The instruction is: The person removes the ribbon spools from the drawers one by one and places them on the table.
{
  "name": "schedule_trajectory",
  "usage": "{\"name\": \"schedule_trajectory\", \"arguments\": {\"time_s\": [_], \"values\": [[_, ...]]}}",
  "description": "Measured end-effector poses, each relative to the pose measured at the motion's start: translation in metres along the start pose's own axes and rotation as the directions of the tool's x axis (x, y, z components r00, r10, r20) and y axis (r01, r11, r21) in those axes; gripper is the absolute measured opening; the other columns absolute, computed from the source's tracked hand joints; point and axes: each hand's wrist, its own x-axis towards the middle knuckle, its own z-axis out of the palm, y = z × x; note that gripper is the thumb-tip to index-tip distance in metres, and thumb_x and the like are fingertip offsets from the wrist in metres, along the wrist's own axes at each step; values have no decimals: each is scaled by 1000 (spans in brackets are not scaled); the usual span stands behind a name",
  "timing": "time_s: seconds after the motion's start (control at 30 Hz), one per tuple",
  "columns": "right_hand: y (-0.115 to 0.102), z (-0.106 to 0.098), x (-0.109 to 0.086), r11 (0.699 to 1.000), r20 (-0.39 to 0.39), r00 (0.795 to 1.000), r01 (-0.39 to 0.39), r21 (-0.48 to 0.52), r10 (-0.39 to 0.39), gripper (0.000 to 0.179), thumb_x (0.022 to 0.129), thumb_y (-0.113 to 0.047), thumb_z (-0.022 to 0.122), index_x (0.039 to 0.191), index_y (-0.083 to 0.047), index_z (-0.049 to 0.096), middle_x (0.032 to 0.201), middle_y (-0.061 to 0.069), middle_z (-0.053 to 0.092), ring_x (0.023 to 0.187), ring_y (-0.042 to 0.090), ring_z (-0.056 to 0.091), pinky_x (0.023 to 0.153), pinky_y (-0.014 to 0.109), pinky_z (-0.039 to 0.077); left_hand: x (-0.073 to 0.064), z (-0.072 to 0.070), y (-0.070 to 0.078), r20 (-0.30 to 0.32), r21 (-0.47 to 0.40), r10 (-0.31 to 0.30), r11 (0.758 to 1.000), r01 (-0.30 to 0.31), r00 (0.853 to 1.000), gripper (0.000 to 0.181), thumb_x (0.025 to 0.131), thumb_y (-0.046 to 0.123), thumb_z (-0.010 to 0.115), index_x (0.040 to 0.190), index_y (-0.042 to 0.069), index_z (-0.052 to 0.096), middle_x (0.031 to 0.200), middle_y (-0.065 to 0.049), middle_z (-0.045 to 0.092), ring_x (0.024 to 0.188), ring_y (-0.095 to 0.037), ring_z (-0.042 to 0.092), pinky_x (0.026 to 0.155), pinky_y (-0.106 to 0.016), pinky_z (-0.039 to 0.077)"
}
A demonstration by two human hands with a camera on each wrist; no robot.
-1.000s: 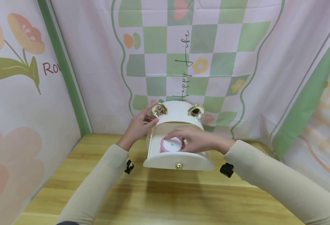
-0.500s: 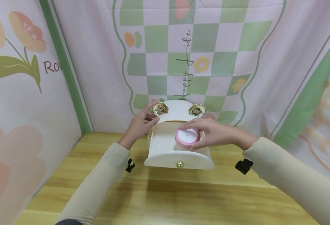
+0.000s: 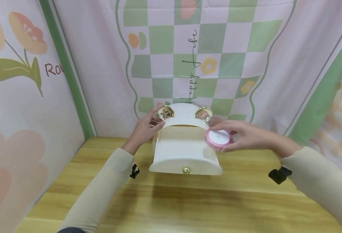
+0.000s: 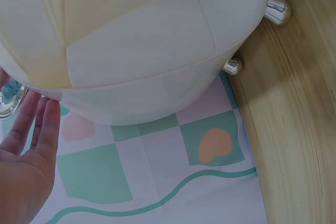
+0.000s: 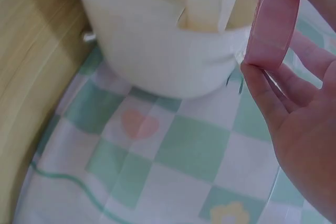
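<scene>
My right hand (image 3: 245,136) holds a spool of pink ribbon (image 3: 219,137) with white flat sides, thumb and fingers pinching its rim. It hangs over the right side of a pulled-out white drawer (image 3: 182,147) with a gold knob (image 3: 186,170). In the right wrist view the ribbon spool (image 5: 273,22) shows edge-on between my fingers. My left hand (image 3: 144,129) rests on the left side of the rounded white box (image 3: 185,113), beside a gold-rimmed round ornament (image 3: 165,112). In the left wrist view, the fairly straight fingers (image 4: 48,127) touch the box's edge.
A second gold-rimmed ornament (image 3: 204,114) tops the box on the right. Shiny metallic feet (image 4: 277,10) hold it up on the wooden table (image 3: 182,204). Behind stands a green-and-white checked cloth (image 3: 160,40); a flower-printed cloth (image 3: 13,106) hangs at left.
My right hand has lifted the ribbon spool out of the drawer and carried it rightward to beyond the drawer's right side. My left hand has stayed on the box.
</scene>
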Motion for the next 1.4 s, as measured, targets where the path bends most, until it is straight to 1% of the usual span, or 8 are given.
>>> {"name": "schedule_trajectory", "arguments": {"time_s": [0.1, 0.3, 0.57, 0.73, 0.9, 1.1, 1.23, 1.4], "values": [[8, -3, -10, 1000, -12, 1000, 2, 7, -1, 67, 78, -34, 88, 137, -14, 63, 126, 2, 63, 97, 14, 58, 77, 30, 55, 0, 0, 0, 6, 4, 1, 1000, -1, 1000, 67, 100, 33, 63, 154, 51, 28, 113, -5, 66, 101, -21, 64, 90, -37, 54], [20, -6, -25, 995, -8, 996, -93, 34, 93, 67, 80, -30, 87, 139, -12, 60, 131, 7, 60, 104, 18, 59, 84, 33, 55, 0, 1, 0, 5, 7, -2, 1000, 2, 1000, 66, 101, 33, 63, 154, 52, 27, 113, -5, 65, 101, -21, 64, 90, -37, 54], [38, 6, -36, 995, -49, 994, -101, 3, 101, 66, 77, -26, 89, 134, -7, 63, 121, 8, 64, 97, 20, 61, 77, 31, 56, -1, 0, 0, 10, -3, -3, 1000, 3, 1000, 67, 100, 34, 63, 153, 54, 27, 113, -4, 65, 102, -20, 64, 90, -38, 54], [51, 20, -38, 985, -17, 986, -163, 52, 164, 68, 78, -28, 88, 138, -9, 61, 117, 5, 64, 93, 19, 58, 73, 29, 52, -1, 0, -1, 5, -10, -4, 1000, 4, 1000, 67, 100, 34, 63, 153, 54, 27, 113, -4, 65, 101, -21, 64, 90, -38, 54], [66, 34, -41, 975, -4, 982, -189, 116, 191, 67, 80, -25, 86, 137, -2, 59, 117, 9, 63, 93, 22, 57, 72, 29, 51, -1, 0, -1, 7, -14, -5, 1000, 5, 1000, 67, 100, 34, 63, 152, 54, 27, 112, -4, 65, 101, -20, 64, 91, -36, 54], [90, 55, -49, 972, -29, 975, -217, 85, 220, 67, 79, -26, 87, 136, -3, 60, 114, 8, 64, 92, 21, 57, 72, 29, 49, -1, 1, -1, 7, -16, 5, 1000, -5, 1000, 66, 100, 34, 63, 153, 52, 28, 112, -4, 65, 101, -20, 64, 92, -36, 53], [106, 72, -54, 962, -6, 965, -260, 77, 261, 65, 80, -29, 86, 134, -4, 61, 119, 12, 63, 97, 21, 57, 75, 33, 48, 0, 1, -2, 5, -15, 10, 1000, -10, 1000, 67, 100, 33, 63, 153, 52, 28, 112, -4, 65, 100, -20, 64, 92, -37, 53], [124, 99, -58, 947, 23, 956, -293, 132, 292, 65, 82, -32, 84, 135, -5, 61, 123, 12, 63, 97, 21, 57, 78, 32, 47, -1, 1, -1, 4, -16, 6, 1000, -6, 1000, 66, 100, 34, 63, 153, 53, 27, 112, -4, 65, 100, -20, 64, 92, -37, 53]]}}
